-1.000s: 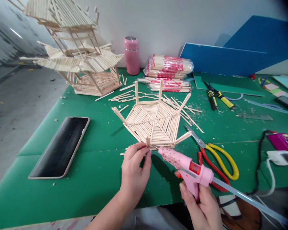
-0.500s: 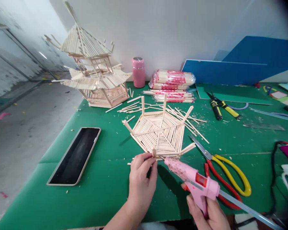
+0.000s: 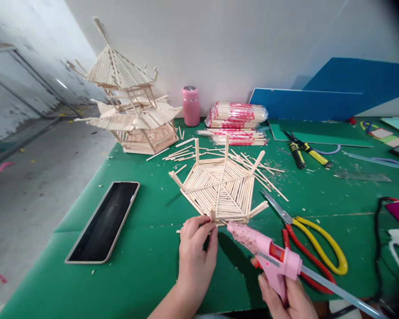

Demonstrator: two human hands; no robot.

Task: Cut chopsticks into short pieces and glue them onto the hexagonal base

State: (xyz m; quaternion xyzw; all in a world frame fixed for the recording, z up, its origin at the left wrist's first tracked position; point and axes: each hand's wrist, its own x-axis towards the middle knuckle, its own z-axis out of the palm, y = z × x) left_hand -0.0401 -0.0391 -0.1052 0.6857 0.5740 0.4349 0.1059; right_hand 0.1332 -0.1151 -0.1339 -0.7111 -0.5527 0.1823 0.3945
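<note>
Where the near edge of the green bench [image 3: 126,274] runs below the camera, a hexagonal panel of wooden sticks [image 3: 221,186] lies flat, with short posts standing up at its corners. The left hand [image 3: 194,257] reaches to the panel's nearest corner, thumb and fingers pinched on the short upright stick [image 3: 213,215] there. The fingertips [image 3: 199,221] sit just left of that post and touch it. The right hand [image 3: 287,299], close to the bench's front edge, is clenched around the grip of a pink glue gun [image 3: 269,254]. Its nozzle points up and left and meets the base of the same post, so the post stands between the left fingertips and the nozzle tip. A clear glue rod sticks out of the gun's back toward the lower right.

Just right of the gun lie red-and-yellow scissors [image 3: 306,241], blades pointing toward the panel's right side, partly covered by the gun body. Loose sticks [image 3: 259,170] are strewn behind and right of the panel. A dark phone [image 3: 104,221] lies toward the left edge, well apart from the hands. At the back left corner stands a tiered stick pagoda [image 3: 129,106], with a pink bottle [image 3: 191,106] and wrapped bundles of chopsticks [image 3: 236,117] along the back edge. Yellow-handled pliers [image 3: 304,148] rest further right, and blue boards [image 3: 319,99] lean on the wall behind.
</note>
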